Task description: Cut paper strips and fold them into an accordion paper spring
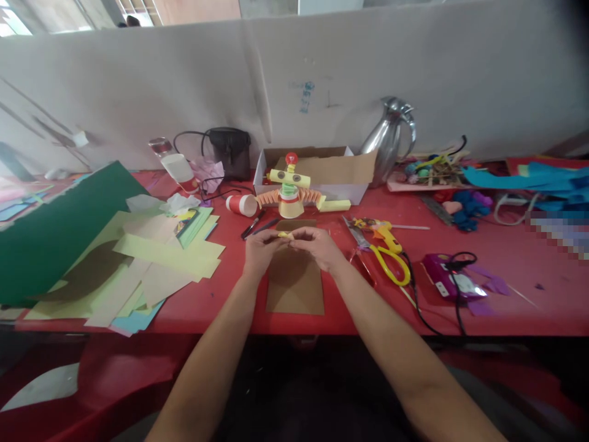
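Observation:
My left hand point(263, 250) and my right hand point(317, 245) meet over a brown cardboard piece point(295, 288) on the red table. Between their fingertips they pinch a small yellow piece of paper point(285, 235); most of it is hidden by the fingers. Just beyond stands a paper-cup figure point(289, 196) with a yellow paper-roll head, a red ball on top and folded orange arms. A paper cup point(242, 205) lies on its side to its left, near two dark pens point(252, 224). Yellow-handled scissors point(384, 258) and a yellow glue gun point(385, 234) lie right of my right hand.
Paper sheets point(170, 255) and a green board point(92, 227) cover the left. Behind the figure are an open cardboard box point(322, 169), a dark bag point(227, 150) and a metal jug point(386, 138). A purple power box point(448, 279) with black cords sits at right, near blue crepe paper point(529, 178).

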`<state>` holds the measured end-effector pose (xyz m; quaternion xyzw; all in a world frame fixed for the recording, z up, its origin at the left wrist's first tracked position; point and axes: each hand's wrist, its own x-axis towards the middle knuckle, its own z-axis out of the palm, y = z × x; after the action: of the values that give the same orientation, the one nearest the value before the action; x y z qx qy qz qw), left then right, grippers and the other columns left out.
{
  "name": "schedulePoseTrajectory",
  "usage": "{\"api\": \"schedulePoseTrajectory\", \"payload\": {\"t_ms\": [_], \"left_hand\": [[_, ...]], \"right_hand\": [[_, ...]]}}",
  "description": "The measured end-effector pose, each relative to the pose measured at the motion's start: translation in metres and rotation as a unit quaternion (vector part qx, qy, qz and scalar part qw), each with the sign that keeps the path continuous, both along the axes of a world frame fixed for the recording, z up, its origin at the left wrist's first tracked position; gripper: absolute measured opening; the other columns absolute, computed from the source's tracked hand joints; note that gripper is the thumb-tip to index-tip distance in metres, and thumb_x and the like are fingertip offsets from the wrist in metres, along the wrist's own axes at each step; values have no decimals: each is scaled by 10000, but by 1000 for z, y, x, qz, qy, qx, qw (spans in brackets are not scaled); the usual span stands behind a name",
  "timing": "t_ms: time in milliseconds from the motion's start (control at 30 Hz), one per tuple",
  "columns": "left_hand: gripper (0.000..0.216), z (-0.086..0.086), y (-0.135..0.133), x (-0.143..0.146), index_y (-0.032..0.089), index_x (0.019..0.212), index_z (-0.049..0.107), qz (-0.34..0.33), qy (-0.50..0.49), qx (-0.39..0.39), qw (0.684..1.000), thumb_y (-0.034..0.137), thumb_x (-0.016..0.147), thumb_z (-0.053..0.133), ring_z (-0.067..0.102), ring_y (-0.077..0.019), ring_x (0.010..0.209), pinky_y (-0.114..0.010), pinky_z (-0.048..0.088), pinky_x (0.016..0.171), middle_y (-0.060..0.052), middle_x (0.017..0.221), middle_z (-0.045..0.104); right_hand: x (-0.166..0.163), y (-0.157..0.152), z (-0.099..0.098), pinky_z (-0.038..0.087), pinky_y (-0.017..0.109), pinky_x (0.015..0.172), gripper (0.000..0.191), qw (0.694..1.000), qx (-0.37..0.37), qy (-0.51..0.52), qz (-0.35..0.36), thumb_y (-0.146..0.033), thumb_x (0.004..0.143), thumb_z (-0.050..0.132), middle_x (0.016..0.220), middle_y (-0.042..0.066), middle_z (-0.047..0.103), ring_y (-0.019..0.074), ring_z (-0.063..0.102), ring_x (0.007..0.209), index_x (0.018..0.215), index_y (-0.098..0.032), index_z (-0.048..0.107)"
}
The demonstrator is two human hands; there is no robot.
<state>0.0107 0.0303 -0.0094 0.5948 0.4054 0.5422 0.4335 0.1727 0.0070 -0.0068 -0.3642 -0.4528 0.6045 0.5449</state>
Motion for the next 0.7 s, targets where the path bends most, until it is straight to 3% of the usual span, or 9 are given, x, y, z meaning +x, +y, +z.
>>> {"api": "schedulePoseTrajectory", "payload": {"t_ms": [167,467,567,700], "left_hand": [[84,5,0,-7,236,774,776,-18,61,105,992,289,710,764,682,-197,801,-321,517,781,-42,829,750],[122,3,1,-8,210,686,733,-38,-5,126,991,235,618,830,631,-160,722,-294,505,715,-21,747,698],[139,2,3,-6,204,711,740,-39,-5,89,995,257,617,827,630,-165,725,-306,507,731,-24,751,697],[283,-2,3,-3,209,919,762,-70,-30,12,997,298,653,796,646,-197,855,-340,504,824,-49,903,714]], "right_hand": [[6,-1,6,499,309,781,247,999,25,-18,30,-269,614,827,800,18,732,142,650,764,836,-198,745],[1,-3,5,502,308,718,264,996,78,-26,40,-365,673,807,774,20,719,145,633,712,873,-204,746],[-1,0,1,488,292,695,250,998,48,12,29,-354,644,829,752,11,701,132,618,689,815,-201,730],[-4,3,-4,459,262,648,251,998,-6,62,-4,-343,623,839,720,-4,670,108,587,651,773,-192,706]]}}
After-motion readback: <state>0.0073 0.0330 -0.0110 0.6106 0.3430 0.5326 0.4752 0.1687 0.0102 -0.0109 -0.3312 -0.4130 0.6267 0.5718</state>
